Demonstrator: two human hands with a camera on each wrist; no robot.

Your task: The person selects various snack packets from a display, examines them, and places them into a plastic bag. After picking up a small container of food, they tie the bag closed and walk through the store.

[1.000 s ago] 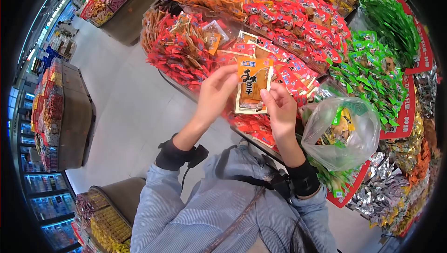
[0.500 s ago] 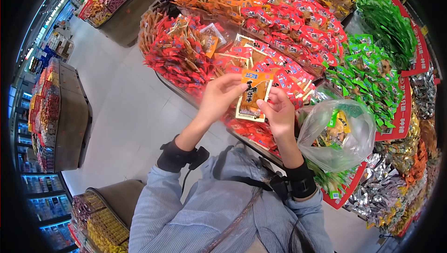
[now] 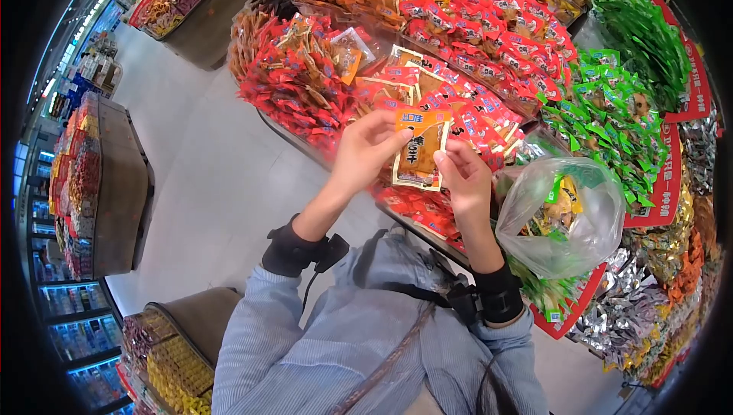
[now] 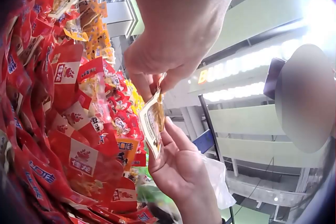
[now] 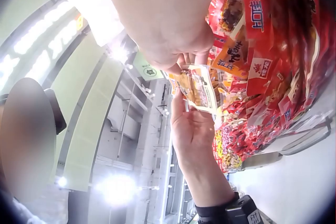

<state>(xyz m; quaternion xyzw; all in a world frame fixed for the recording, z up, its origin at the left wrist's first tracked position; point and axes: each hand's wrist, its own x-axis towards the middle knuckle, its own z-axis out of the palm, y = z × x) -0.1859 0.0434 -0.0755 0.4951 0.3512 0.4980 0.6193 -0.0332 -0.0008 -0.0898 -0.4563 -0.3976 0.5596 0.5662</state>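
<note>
An orange-topped snack packet with a cream border is held up between both hands over the red packets. The left hand pinches its upper left side, thumb on the front. At its right edge the right hand grips with thumb and fingers. In the left wrist view the packet appears nearly edge-on, the left hand above and the right hand below. The right wrist view shows the packet between the right hand and the left hand.
An open clear plastic bag with a few packets inside stands right of the right hand. Red packets lie heaped behind the hands, green packets farther right. Other display bins stand across the floor at left.
The left thumb has moved from the packet's upper left edge onto its front. The packet has shifted slightly right and its face now looks bent. Both hands still hold it.
</note>
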